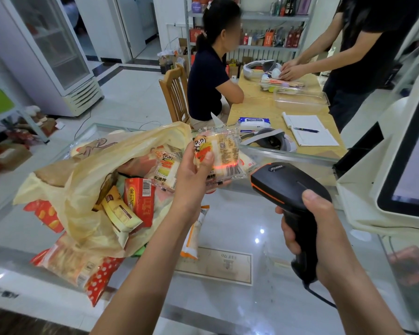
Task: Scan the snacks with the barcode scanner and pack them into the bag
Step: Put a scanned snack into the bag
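– Over the glass worktop (pixel 240 226), mid-scan. Left hand (pixel 196 170) holds a clear rice-cracker pack (pixel 225 151) up, thumb on front, fingers behind. Its grip is clamped on the pack, barcode end toward the scanner.
– Scanner?
– Barcode scanner (pixel 288 187) is in the right hand (pixel 307 228), grip wrapped round the handle. Nose is close to the pack, not touching. Red scan line (pixel 228 168) sits across the barcode.
– Read confirmed?
– Can't tell. Line is on the code, nothing shows a confirm. Register screen (pixel 406 151) is too oblique to read.
– Bag?
– Yellow plastic bag (pixel 87 180) lies slumped on the worktop left of the hands, mouth open toward them. Inside are a red box (pixel 140 201), a beige sachet (pixel 120 213), a second cracker pack (pixel 166 169), and more beneath that I can't separate.
– Left to do?
– Held pack isn't bagged yet. Loose on the worktop: orange-ended pack (pixel 194 235) beside the left forearm, red polka-dot pack (pixel 82 269) at the bag's near edge, red pack (pixel 46 213) partly under its left side. Whether those are scanned, can't tell.
– Estimate?
– My read: past halfway, a few items outstanding.
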